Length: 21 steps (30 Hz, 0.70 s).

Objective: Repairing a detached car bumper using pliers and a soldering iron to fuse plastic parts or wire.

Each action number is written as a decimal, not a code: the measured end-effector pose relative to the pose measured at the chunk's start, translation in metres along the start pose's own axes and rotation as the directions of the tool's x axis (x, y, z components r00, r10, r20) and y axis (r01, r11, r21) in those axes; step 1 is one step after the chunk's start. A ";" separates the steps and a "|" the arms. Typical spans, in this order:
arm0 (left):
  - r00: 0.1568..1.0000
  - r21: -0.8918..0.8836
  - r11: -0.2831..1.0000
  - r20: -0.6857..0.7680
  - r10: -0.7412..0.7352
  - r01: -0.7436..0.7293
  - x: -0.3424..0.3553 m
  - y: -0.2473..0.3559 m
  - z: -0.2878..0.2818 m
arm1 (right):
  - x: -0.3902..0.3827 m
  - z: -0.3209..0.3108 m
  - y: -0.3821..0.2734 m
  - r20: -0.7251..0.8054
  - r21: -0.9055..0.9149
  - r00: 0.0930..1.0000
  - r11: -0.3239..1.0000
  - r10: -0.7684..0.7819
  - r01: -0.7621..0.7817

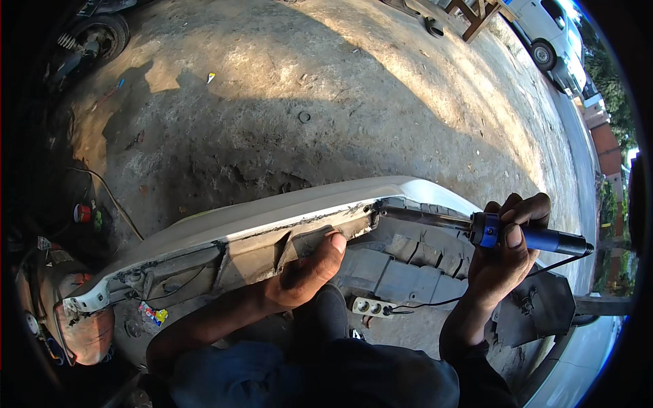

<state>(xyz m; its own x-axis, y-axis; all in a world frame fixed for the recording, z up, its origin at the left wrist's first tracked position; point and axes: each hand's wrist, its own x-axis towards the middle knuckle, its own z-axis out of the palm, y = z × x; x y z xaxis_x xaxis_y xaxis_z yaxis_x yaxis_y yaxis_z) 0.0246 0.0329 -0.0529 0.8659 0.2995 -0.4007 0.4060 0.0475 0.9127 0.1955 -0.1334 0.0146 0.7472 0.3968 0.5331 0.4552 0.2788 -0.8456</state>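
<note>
A white car bumper (pixel 286 204) lies across in front of me, its grey inner side turned toward me. Gripping that inner side near its middle is my left hand (pixel 309 275); the thumb shows on the edge and the other fingers are mostly hidden. My right hand (pixel 507 245) is closed around the blue handle of a soldering iron (pixel 537 238). The iron's metal shaft points left, and its tip is at the bumper's inner edge near the bend. From the handle's rear end a black cord (pixel 561 263) loops back toward the floor.
A white power strip (pixel 371 307) with a plugged-in cord sits by my shoe (pixel 330 309). Dark plastic panels (pixel 415 265) lie behind the bumper. An orange rounded object (pixel 85 333) stands at left. Farther off are a wheel (pixel 102 37), a wooden stand (pixel 476 17) and a parked white vehicle (pixel 537 27).
</note>
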 end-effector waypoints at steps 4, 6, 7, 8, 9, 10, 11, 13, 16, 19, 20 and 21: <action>0.979 0.121 0.972 0.055 0.195 -0.200 -0.002 0.003 -0.003 | 0.001 0.000 -0.001 -0.023 -0.005 1.000 1.000 -0.013 0.013; 0.981 0.116 0.975 0.049 0.186 -0.190 -0.002 0.004 -0.003 | -0.001 -0.001 -0.002 -0.018 -0.001 1.000 1.000 -0.004 0.004; 0.983 0.111 0.977 0.044 0.177 -0.181 -0.002 0.004 -0.003 | -0.002 -0.002 0.000 -0.008 0.003 1.000 1.000 0.001 -0.001; 0.985 0.106 0.980 0.038 0.168 -0.171 -0.003 0.004 -0.003 | -0.003 -0.002 0.000 0.002 0.007 1.000 1.000 0.005 -0.005; 0.987 0.101 0.982 0.030 0.156 -0.158 -0.003 0.004 -0.003 | -0.002 -0.002 -0.001 0.002 0.008 1.000 1.000 0.006 -0.006; 0.989 0.095 0.985 0.022 0.144 -0.146 -0.003 0.004 -0.003 | -0.001 -0.001 -0.002 -0.007 0.002 1.000 1.000 0.018 -0.018; 0.991 0.090 0.987 0.015 0.132 -0.133 -0.003 0.004 -0.003 | -0.001 -0.001 -0.002 -0.017 -0.004 0.999 1.000 0.030 -0.030; 0.993 0.079 0.990 0.008 0.115 -0.115 -0.002 0.005 -0.003 | 0.001 -0.005 -0.001 -0.027 -0.004 1.000 1.000 0.008 -0.008; 0.861 -0.088 0.881 0.184 0.473 -0.465 -0.002 -0.007 -0.015 | -0.001 -0.016 0.006 -0.053 0.010 0.999 1.000 0.003 -0.002; 0.897 -0.163 0.912 0.178 0.403 -0.377 -0.004 -0.001 -0.015 | -0.007 -0.012 0.010 -0.127 0.094 0.988 0.993 0.089 -0.077; 0.914 -0.200 0.922 0.176 0.366 -0.331 -0.005 0.002 -0.016 | -0.010 -0.010 0.011 -0.177 0.170 0.971 0.977 0.159 -0.129; 0.928 -0.236 0.930 0.178 0.328 -0.283 -0.006 0.004 -0.016 | -0.014 -0.010 0.014 -0.154 0.219 0.969 0.963 0.195 -0.159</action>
<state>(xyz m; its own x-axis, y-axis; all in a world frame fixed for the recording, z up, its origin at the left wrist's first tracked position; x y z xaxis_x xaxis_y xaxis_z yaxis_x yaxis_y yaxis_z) 0.0164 0.0465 -0.0455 0.9884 0.1243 -0.0869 0.0630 0.1844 0.9808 0.1967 -0.1440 -0.0048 0.8872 0.3043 0.3469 0.2131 0.3965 -0.8930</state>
